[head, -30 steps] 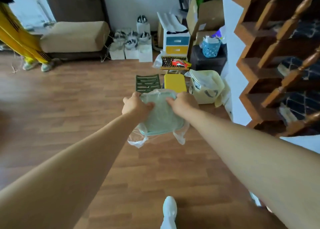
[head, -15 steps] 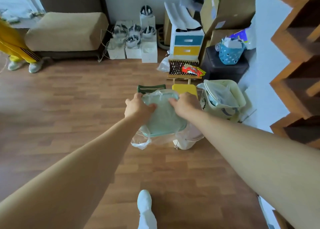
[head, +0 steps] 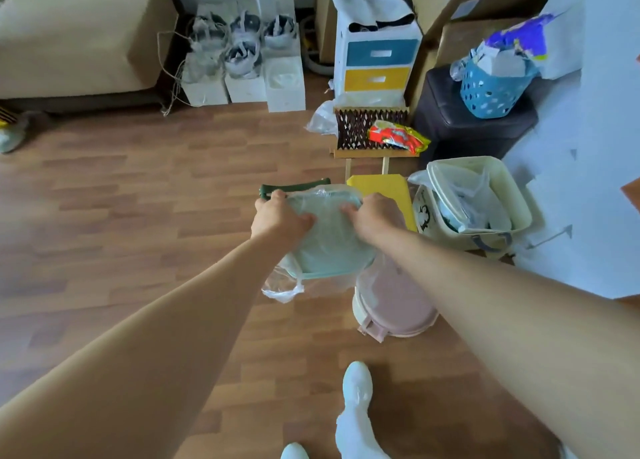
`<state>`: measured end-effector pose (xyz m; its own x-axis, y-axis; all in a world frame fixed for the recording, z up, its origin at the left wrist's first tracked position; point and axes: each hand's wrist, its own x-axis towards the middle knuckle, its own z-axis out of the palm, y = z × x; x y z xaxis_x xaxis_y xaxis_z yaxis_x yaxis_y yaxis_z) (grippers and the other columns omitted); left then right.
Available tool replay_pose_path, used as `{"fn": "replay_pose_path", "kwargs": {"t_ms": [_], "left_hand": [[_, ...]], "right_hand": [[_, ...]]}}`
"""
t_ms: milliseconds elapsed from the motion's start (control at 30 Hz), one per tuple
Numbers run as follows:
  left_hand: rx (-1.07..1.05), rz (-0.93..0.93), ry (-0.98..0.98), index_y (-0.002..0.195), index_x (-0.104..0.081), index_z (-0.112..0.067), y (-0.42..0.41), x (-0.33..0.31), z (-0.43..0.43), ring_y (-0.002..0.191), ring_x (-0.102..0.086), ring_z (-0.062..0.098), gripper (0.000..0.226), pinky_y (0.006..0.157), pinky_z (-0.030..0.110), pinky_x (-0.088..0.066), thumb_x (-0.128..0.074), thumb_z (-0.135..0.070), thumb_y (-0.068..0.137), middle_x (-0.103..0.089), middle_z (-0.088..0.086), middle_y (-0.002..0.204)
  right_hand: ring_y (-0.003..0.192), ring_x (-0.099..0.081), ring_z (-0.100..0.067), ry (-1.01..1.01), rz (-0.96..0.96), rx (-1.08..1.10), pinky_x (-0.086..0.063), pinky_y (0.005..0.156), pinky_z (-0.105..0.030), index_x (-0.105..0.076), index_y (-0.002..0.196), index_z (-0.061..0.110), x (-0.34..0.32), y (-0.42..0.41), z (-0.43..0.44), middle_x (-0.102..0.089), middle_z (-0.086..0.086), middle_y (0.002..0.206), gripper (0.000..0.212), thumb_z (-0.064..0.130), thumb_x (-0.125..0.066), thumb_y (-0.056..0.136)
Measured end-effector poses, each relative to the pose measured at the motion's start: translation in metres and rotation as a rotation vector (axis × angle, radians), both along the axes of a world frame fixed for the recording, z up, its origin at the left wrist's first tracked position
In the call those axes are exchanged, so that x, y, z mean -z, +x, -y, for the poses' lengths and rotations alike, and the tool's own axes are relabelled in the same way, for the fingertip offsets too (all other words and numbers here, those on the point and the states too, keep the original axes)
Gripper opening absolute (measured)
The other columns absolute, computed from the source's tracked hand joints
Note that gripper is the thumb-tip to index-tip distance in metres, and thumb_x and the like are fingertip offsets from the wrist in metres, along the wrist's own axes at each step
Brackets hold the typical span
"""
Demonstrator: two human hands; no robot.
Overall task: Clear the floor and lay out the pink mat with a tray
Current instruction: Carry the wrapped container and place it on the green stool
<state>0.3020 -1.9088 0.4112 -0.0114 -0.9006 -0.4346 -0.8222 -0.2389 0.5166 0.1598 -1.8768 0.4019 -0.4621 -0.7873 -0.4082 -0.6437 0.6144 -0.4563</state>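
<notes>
1. The left hand (head: 280, 216) grips the far left edge of a pale green tray (head: 329, 243), thumb lying on its top face and fingers curled over the rim.
2. The right hand (head: 372, 217) grips the far right edge the same way, thumb on top.
3. The tray sits inside a clear plastic bag (head: 282, 290). It is held between both hands above the wooden floor (head: 138, 216), tilted with its near edge lower, and the loose ends of the bag hang below it.
4. Just below and right of the tray, a round cream container with a pink lid (head: 394, 302) stands on the floor, partly hidden by the right forearm.
5. A dark green item (head: 294, 185) shows just beyond the left hand, with a yellow flat piece (head: 384, 190) to its right.
6. Right of that stands a cream bin (head: 512, 195) lined with plastic.
7. Farther off, a red snack packet (head: 398, 136) lies on a woven rack (head: 356, 129).
8. Beyond the rack stands a drawer unit (head: 377, 67) with blue and yellow fronts, and to the right a blue basket (head: 491, 91) sits on a dark stool (head: 460, 129).
9. White boxes (head: 242, 84) and a beige cushion (head: 76, 35) line the far left.
10. A white-clad foot (head: 356, 386) is planted near the bottom edge.
</notes>
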Motion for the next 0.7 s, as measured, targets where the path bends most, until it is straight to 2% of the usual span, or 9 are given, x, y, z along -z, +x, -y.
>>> {"fn": "replay_pose_path", "kwargs": {"t_ms": [200,400,567,633,700], "left_hand": [[-0.038,-0.008,-0.003,0.135,-0.041,-0.017,-0.026,0.06,0.084,0.087,-0.052,0.027,0.062,0.071,0.03,-0.04,-0.067,-0.037,0.082,-0.039,0.012,0.133],[-0.061,0.0,0.026,0.136,-0.04,-0.018,-0.025,0.15,0.153,0.106,-0.056,0.033,0.062,0.076,0.033,-0.044,-0.066,-0.037,0.083,-0.039,0.011,0.135],[-0.049,0.003,0.017,0.135,-0.039,-0.014,-0.015,0.24,0.187,0.112,-0.053,0.031,0.061,0.085,0.036,-0.046,-0.065,-0.034,0.084,-0.04,0.011,0.135],[-0.075,-0.023,0.006,0.132,-0.037,-0.011,-0.011,0.273,0.196,0.115,-0.051,0.032,0.061,0.088,0.038,-0.044,-0.068,-0.029,0.083,-0.044,0.011,0.133],[-0.101,-0.063,-0.005,0.127,-0.037,-0.01,-0.007,0.305,0.204,0.113,-0.051,0.032,0.057,0.09,0.04,-0.045,-0.07,-0.023,0.082,-0.047,0.011,0.129]], "right_hand": [[0.107,-0.058,-0.034,0.028,-0.021,-0.05,-0.036,0.07,-0.03,-0.058,0.115,0.005,0.055,-0.026,0.089,-0.061,-0.017,0.118,0.045,0.042,-0.05,0.093],[0.104,-0.059,-0.032,0.053,-0.017,-0.069,-0.036,0.068,-0.028,-0.059,0.113,0.007,0.141,-0.022,0.162,-0.062,-0.014,0.116,0.04,0.039,-0.051,0.092],[0.092,-0.059,-0.03,0.036,-0.052,-0.07,-0.034,0.064,-0.03,-0.058,0.109,0.006,0.235,-0.012,0.195,-0.063,-0.014,0.11,0.038,0.039,-0.049,0.093],[0.092,-0.059,-0.031,0.046,-0.058,-0.069,-0.035,0.064,-0.03,-0.058,0.108,0.004,0.271,-0.008,0.205,-0.064,-0.015,0.108,0.039,0.039,-0.048,0.093],[0.082,-0.054,-0.029,0.061,-0.063,-0.059,-0.034,0.063,-0.031,-0.057,0.107,0.004,0.305,-0.004,0.212,-0.063,-0.015,0.106,0.037,0.037,-0.046,0.094]]}}
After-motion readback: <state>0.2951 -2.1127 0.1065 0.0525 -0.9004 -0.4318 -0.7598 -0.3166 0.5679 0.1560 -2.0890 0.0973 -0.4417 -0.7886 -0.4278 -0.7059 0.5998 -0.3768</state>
